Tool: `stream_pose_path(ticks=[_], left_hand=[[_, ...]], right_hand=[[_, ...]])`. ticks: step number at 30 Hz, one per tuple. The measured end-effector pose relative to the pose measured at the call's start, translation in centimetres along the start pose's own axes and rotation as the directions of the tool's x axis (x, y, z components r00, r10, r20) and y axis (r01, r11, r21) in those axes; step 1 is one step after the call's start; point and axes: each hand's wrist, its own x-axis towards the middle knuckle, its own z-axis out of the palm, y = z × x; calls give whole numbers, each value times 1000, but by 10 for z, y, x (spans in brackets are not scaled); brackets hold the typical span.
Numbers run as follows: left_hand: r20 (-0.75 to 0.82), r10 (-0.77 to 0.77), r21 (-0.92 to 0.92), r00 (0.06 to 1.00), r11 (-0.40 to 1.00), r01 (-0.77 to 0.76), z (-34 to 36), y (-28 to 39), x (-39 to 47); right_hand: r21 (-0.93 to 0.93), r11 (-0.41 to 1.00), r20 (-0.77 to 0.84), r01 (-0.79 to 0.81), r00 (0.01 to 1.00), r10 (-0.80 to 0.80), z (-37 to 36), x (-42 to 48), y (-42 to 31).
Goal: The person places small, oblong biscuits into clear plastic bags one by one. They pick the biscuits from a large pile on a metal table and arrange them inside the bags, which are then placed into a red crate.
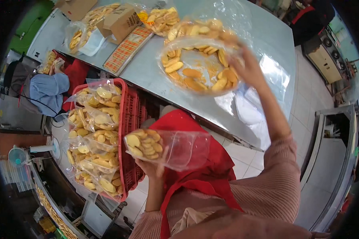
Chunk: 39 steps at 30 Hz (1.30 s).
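My left hand (pixel 153 168) holds a clear plastic bag (pixel 184 148), partly filled with flat yellow biscuits (pixel 146 143), in front of the red apron. The bag's unfilled end points right. Over the metal table, my right hand (pixel 242 64), blurred, is at the right rim of a large clear plastic bag (pixel 164 70) holding many oval biscuits (pixel 194 83). Its fingertips are too blurred to tell whether they grip anything. Beside my left hand, a red plastic basket (pixel 125 119) holds several filled clear bags (pixel 103 143).
On the metal table (pixel 143 77) are a cardboard box (pixel 119 22), a patterned flat box (pixel 128 50), a white tub (pixel 93 43), another bag of biscuits (pixel 164 21) and clear plastic sheets (pixel 273 74). A person in a blue sleeve (pixel 48 91) is at the left, beyond the basket.
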Motion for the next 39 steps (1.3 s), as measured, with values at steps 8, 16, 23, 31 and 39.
stream_pose_path(ticks=[8, 16, 23, 31, 39], left_hand=[[-19, -35, 76, 999, 996, 37, -19, 2, -1], [-98, -23, -19, 995, 1000, 21, -17, -24, 29], [-120, -27, -34, 992, 999, 23, -8, -25, 26], [-137, -5, -45, 991, 999, -1, -2, -18, 13], [-137, -17, -60, 990, 998, 9, 1, -12, 5]], right_hand=[[-411, 495, -614, -766, 634, 471, -14, 231, 295], [-479, 745, -8, -463, 852, 524, 20, 239, 302], [807, 280, 454, -520, 849, 269, -11, 224, 225], [358, 928, -223, -100, 956, 190, -17, 121, 96], [-598, 780, 260, -183, 876, 405, 70, 64, 41]])
